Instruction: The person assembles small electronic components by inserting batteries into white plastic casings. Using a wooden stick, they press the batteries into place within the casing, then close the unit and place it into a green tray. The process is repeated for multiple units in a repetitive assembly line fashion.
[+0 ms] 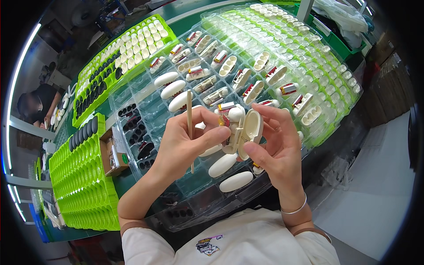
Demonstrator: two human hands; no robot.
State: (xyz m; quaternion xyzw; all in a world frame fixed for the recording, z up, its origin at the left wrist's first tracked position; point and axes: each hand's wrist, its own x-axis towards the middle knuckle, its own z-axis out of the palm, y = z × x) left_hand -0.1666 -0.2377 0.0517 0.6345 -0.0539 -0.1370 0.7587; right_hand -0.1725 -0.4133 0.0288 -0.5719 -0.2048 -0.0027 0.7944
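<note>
Left hand gripping thin wooden stick; right hand clasping open cream oval plastic case, above clear plastic compartment tray on bench.

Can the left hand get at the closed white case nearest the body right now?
Probably not without letting go: the left hand is pinching a wooden stick and bracing the open case. The closed white case lies uncovered in the clear tray.

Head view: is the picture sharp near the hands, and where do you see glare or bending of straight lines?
Head view: both hands, left and right, and the cream oval hinged plastic case are sharp; glare glints on the clear moulded plastic tray; the green table edge bends near the rim; corners are black.
</note>
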